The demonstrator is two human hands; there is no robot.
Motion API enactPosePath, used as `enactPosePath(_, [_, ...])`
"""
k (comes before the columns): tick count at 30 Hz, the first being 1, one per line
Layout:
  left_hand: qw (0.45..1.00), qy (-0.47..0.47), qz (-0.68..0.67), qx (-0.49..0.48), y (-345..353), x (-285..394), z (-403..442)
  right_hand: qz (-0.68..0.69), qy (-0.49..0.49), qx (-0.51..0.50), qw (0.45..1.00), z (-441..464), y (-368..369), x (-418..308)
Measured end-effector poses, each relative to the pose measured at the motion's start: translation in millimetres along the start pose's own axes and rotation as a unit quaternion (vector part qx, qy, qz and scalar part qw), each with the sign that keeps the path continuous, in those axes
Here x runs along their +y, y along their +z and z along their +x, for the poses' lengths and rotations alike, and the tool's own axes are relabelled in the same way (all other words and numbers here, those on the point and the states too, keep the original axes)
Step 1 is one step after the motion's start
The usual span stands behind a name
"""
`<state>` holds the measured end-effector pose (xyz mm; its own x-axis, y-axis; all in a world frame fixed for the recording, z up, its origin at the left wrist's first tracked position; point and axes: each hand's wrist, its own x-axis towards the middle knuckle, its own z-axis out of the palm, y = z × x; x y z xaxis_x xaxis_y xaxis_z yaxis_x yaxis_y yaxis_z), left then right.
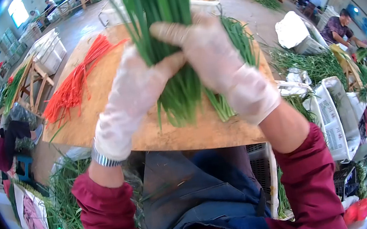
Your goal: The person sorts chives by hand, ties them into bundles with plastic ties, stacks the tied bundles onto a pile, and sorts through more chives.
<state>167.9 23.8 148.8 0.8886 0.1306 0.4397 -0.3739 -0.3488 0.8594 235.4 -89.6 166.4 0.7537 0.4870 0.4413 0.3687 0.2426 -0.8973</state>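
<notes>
Upright in front of me is a thick bunch of garlic chives (180, 92), its lower ends just over the wooden board and its tops past the upper frame edge. My left hand (142, 76), in a whitish glove, wraps round the bunch from the left. From the right, my gloved right hand (209, 47) grips the same bunch, fingers across its front; both hands are somewhat blurred. More chives (240, 39) lie on the board behind my right hand. Left of my hands, a pile of red ties (81, 81) spreads over the board.
The wooden board (75, 132) ends just before my apron. White plastic crates (333, 119) stand at right, beside heaps of loose greens (315, 64). Cut greens (67, 193) fill a bag at lower left. A co-worker (338, 31) sits at far right; others work farther back.
</notes>
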Motion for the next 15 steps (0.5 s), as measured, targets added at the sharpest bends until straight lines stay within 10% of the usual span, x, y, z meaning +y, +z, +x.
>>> enactPosePath(15, [0.993,-0.061,0.101,-0.018,161.7,-50.8,108.5,0.157,0.216,0.204,0.942,28.1,-181.8,61.9])
